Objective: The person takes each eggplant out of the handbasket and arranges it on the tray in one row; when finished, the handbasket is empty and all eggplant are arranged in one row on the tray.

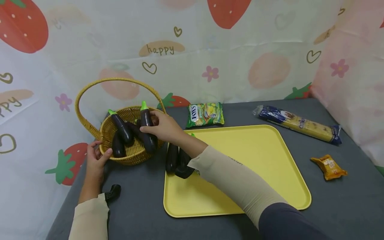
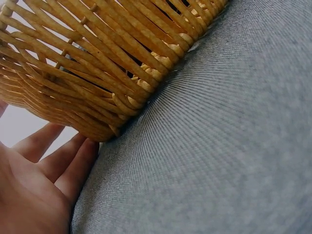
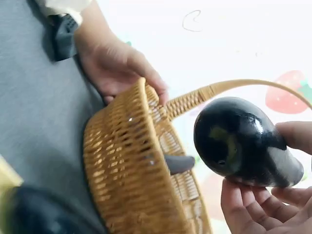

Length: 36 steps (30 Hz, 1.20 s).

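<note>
On the left stands a yellow wicker basket with a tall handle. My left hand grips its left rim, thumb at the edge and fingers against the outer weave. An eggplant with a bright green cap is held upright by my right hand, over the basket's right side. Its dark rounded end shows in the right wrist view, pinched between thumb and fingers. Several eggplants, one of them a green-capped eggplant, lie inside. Another eggplant rests on the yellow tray, beside one partly covered by my right forearm.
Behind the tray lies a green FOX'S candy bag. A long pasta pack lies at the back right, with a small orange packet nearer. A printed cloth hangs behind the grey table.
</note>
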Each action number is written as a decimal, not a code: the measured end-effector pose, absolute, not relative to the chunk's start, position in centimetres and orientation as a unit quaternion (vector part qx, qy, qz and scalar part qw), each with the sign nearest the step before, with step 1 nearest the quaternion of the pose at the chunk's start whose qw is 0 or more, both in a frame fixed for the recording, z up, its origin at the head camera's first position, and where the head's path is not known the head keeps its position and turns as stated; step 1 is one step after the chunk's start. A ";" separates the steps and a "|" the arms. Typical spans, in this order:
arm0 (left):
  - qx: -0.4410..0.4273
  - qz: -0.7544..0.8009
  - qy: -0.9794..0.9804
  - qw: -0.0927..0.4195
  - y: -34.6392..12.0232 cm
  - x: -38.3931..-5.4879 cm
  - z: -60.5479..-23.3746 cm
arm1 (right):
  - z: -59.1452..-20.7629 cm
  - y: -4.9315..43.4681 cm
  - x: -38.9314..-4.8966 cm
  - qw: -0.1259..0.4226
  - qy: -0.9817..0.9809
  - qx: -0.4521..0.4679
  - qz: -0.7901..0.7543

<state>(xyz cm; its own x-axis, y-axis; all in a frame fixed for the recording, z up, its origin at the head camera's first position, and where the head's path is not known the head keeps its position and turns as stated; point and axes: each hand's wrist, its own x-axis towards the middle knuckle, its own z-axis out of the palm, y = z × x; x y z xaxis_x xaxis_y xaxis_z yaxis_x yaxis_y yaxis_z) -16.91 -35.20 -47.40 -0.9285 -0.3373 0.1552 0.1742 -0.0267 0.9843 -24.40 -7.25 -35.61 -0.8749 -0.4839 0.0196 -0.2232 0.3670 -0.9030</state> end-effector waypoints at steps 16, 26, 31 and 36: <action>0.067 -0.707 -0.679 0.186 -35.1 -16.9 -47.4 | -37.3 3.9 -23.2 0.169 0.766 -0.132 -0.606; 0.055 -0.703 -0.685 0.182 -35.3 -17.3 -47.1 | -40.9 8.9 -23.5 0.184 0.750 -0.054 -0.633; 0.062 -0.708 -0.678 0.185 -35.3 -17.2 -47.3 | -42.3 9.4 -23.2 0.207 0.773 -0.030 -0.598; 0.071 -0.707 -0.680 0.182 -35.3 -17.1 -47.5 | -43.1 9.7 -23.3 0.222 0.814 -0.040 -0.535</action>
